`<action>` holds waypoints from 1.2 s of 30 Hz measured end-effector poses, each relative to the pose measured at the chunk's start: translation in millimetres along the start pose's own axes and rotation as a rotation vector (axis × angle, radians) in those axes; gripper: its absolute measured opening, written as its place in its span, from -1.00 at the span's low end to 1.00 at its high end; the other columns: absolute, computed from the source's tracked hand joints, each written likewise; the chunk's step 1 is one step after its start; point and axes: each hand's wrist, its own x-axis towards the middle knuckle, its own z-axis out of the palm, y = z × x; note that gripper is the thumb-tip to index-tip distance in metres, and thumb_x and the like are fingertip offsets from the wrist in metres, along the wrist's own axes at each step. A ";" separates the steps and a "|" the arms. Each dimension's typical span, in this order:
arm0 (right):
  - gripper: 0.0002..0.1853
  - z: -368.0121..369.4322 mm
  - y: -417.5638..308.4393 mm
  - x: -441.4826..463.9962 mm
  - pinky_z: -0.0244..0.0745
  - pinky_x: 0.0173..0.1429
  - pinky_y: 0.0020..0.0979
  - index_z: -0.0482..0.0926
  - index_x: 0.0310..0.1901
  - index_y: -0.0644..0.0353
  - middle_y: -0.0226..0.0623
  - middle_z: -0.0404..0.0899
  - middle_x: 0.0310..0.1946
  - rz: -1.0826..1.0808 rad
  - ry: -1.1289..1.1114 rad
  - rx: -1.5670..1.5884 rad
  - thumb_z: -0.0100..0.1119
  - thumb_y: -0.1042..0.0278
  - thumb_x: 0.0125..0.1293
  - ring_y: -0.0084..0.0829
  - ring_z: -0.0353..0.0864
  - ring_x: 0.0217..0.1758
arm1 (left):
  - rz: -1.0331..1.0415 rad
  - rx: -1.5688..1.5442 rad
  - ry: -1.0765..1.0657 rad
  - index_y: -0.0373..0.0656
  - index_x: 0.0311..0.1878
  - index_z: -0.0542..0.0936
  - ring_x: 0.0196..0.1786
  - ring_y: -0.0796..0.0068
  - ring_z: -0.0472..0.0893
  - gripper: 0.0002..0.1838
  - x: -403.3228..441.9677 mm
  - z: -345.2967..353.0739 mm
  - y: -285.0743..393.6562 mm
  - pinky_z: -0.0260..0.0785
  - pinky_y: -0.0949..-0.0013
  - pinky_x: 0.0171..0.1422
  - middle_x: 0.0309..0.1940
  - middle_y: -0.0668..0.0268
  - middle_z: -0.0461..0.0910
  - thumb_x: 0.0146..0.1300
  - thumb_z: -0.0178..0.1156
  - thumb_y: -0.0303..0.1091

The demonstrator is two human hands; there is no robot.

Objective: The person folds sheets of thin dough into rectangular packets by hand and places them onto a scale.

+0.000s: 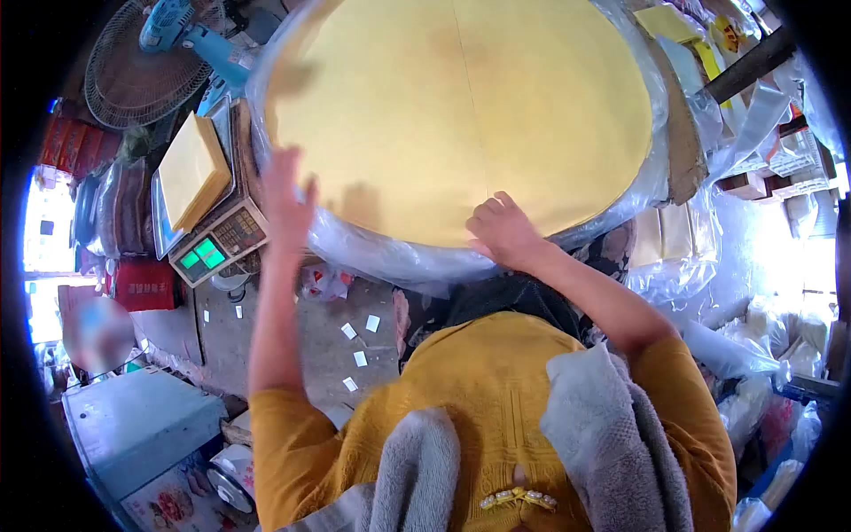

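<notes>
A large yellow sheet or stack of sheets point(461, 115) covers a surface wrapped in clear plastic point(390, 253). Over its left edge, my left hand point(288, 199) is raised with fingers apart, slightly blurred, holding nothing visible. My right hand point(503, 230) rests at the near edge of the yellow surface with its fingers curled; whether anything is under them is hidden. Left of my left hand, a stack of yellow sheets point(191, 173) lies on a scale point(222, 239) with a lit green display.
A blue fan point(168, 44) stands at the upper left. Below left is a pale blue box point(142, 421). Small white papers point(360, 358) lie on the floor. Plastic-wrapped bundles point(678, 235) and a dark bar point(749, 66) are at the right.
</notes>
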 end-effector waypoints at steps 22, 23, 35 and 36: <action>-0.85 6.2 -1.1 10.6 0.32 0.19 -0.11 0.57 -0.39 0.11 -0.30 0.58 -0.40 -0.125 -0.055 -0.097 0.15 0.26 0.02 -0.29 0.55 -0.15 | 0.284 -0.550 -0.194 -0.13 -0.30 0.59 -0.15 0.22 0.55 -0.73 -93.2 47.4 150.5 0.43 0.21 -0.03 -0.31 0.28 0.57 -0.15 0.16 -0.62; -0.86 4.5 0.5 11.0 0.33 0.17 -0.13 0.57 -0.40 0.12 -0.28 0.58 -0.41 -0.117 -0.034 -0.049 0.14 0.28 0.01 -0.27 0.55 -0.16 | 0.279 -0.557 -0.203 -0.13 -0.31 0.59 -0.14 0.22 0.55 -0.74 -92.8 46.8 151.3 0.43 0.21 -0.02 -0.31 0.28 0.57 -0.14 0.16 -0.61; -0.73 -38.4 7.9 59.7 0.36 -0.03 -0.08 0.54 -0.24 0.20 -0.17 0.58 -0.30 0.069 0.206 0.218 0.13 0.23 0.06 -0.13 0.55 -0.13 | -0.041 -0.151 -0.273 -0.36 0.11 0.41 0.17 -0.06 0.38 -0.57 -44.8 74.4 130.3 0.16 0.04 0.29 0.05 -0.03 0.45 0.22 0.11 -0.31; -0.72 -33.3 2.4 65.6 0.37 -0.03 -0.09 0.55 -0.22 0.21 -0.14 0.57 -0.25 0.080 0.247 0.181 0.09 0.23 0.09 -0.10 0.52 -0.08 | -0.029 -0.152 -0.238 -0.35 0.13 0.40 0.18 -0.06 0.37 -0.55 -39.6 75.1 131.8 0.16 0.03 0.29 0.07 -0.02 0.44 0.23 0.11 -0.30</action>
